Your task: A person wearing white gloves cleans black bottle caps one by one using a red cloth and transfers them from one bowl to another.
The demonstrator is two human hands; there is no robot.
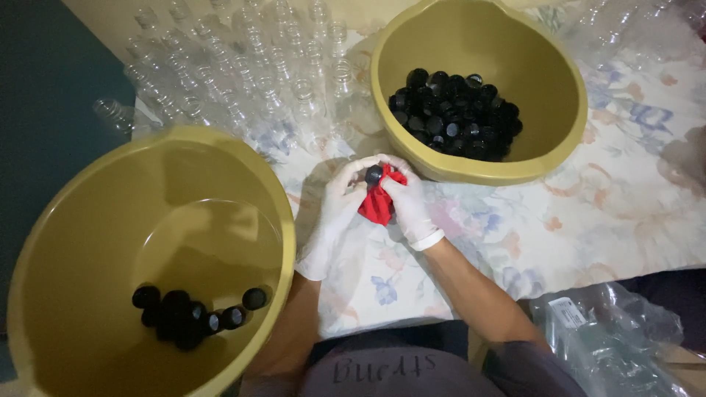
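Note:
Both my hands wear white gloves and meet over the flowered cloth between two olive-yellow bowls. My left hand (334, 209) pinches a small black cap (373, 175) at its fingertips. My right hand (410, 202) holds a red rag (376, 204) against the cap, the rag hanging down between the hands. The far bowl (566, 81), just beyond the hands, holds a heap of black caps (456, 114). The near bowl (88, 220) at the left holds several black caps (187, 316) at its bottom.
Many clear plastic bottles (243, 66) lie in rows on the flowered tablecloth (588, 213) at the back left, more at the far right. A crumpled clear plastic bag (603, 338) lies at the lower right beside my lap.

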